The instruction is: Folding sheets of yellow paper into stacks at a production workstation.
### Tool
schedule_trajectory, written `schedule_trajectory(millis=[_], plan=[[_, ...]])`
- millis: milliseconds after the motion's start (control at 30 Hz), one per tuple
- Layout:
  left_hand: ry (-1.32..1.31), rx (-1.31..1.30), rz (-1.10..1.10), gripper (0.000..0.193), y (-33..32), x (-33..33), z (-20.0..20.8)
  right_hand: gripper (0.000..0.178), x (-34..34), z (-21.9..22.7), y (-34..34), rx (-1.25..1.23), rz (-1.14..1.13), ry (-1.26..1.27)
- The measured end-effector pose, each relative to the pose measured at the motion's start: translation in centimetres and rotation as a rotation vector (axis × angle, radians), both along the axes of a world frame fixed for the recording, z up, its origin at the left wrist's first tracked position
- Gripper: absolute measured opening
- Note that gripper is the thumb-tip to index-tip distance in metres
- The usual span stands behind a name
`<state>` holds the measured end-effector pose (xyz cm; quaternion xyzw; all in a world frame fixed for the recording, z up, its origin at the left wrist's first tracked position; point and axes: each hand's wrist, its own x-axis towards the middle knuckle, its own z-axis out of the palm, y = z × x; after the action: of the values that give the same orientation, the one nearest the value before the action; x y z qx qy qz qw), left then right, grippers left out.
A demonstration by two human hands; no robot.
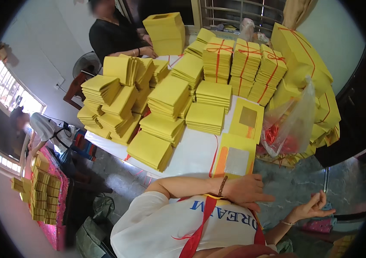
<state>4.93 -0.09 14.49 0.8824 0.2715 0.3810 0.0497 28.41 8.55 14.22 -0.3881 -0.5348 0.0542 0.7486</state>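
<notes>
My left hand, a beaded bracelet at its wrist, is held across my chest with its fingers stretched out and apart. Just beyond it lies a yellow paper sheet with a silver square and an orange strip; whether the hand touches it I cannot tell. Behind that is another yellow sheet with a brownish square. My right hand hangs lower right, past the table, fingers apart and nothing in it. Folded yellow paper stacks cover much of the white table.
Tied yellow bundles stand at the back, beside a clear plastic bag with red material. A person in black handles a yellow stack across the table. Another person stands at a pink-covered table on the left.
</notes>
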Motion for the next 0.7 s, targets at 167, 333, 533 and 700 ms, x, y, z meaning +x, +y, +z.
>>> schedule_trajectory(millis=[167, 333, 533, 700], plan=[[-0.080, -0.038, -0.017, 0.042, -0.5, 0.3, -1.5, 0.078, -3.0, -2.3, -0.7, -0.103, 0.221, -0.061], [-0.075, 0.018, 0.076, 0.043, -0.9, -0.6, -0.6, 0.082, -5.8, -2.8, -0.9, 0.004, 0.347, -0.213], [-0.096, 0.250, 0.242, 0.048, -0.6, -4.2, 4.7, 0.083, -6.5, -1.4, -1.1, 0.166, 0.521, -0.377], [-0.170, 1.014, 0.568, 0.075, -2.9, -8.4, 5.3, 0.089, -4.9, 0.3, -0.9, 0.350, -0.012, -0.711]])
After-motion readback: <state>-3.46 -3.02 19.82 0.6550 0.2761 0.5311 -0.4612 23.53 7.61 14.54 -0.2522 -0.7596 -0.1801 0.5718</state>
